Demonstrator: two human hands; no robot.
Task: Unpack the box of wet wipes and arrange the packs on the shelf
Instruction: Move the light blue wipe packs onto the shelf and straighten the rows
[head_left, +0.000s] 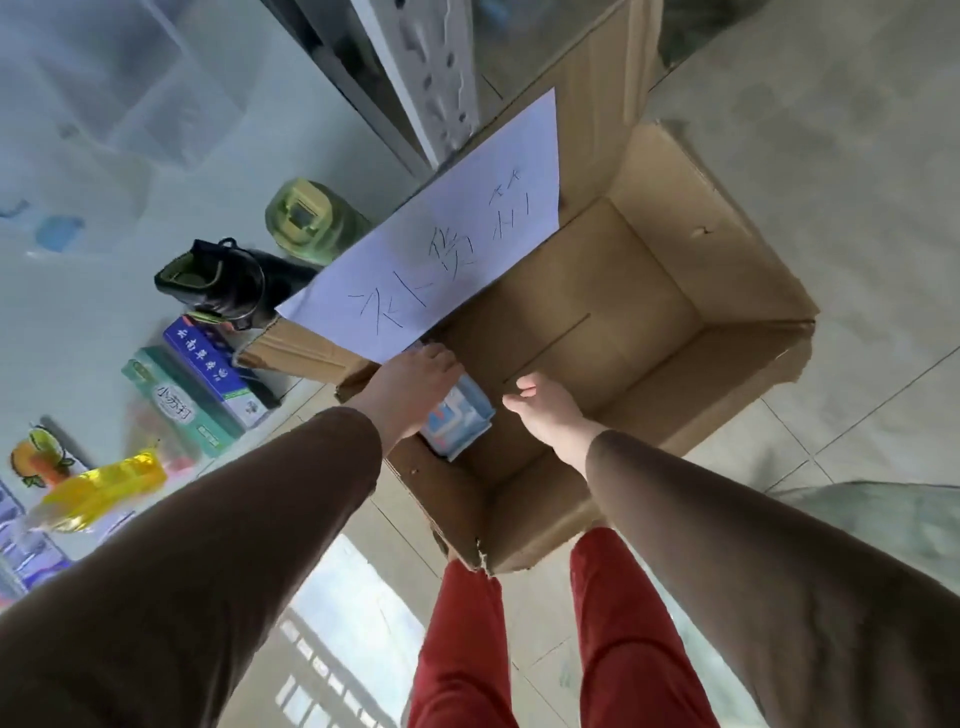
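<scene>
An open cardboard box (717, 291) stands on the tiled floor below me. A white paper sheet (431, 249) with handwriting lies across its left flap. Inside, at the near left corner, lies a blue and white wet wipes pack (460, 418). My left hand (415, 384) reaches into the box and grips the top of that pack, fingers curled over its far end. My right hand (545, 408) hovers inside the box just right of the pack, fingers loosely bent and holding nothing. The rest of the box floor looks bare.
A glass shelf (78, 291) at left carries a black bottle (223, 283), a green bottle (306, 215), a blue carton (213, 371), a green carton (182, 405) and a yellow bottle (104, 486). A white shelf upright (415, 67) rises behind the box. Red trousers show below.
</scene>
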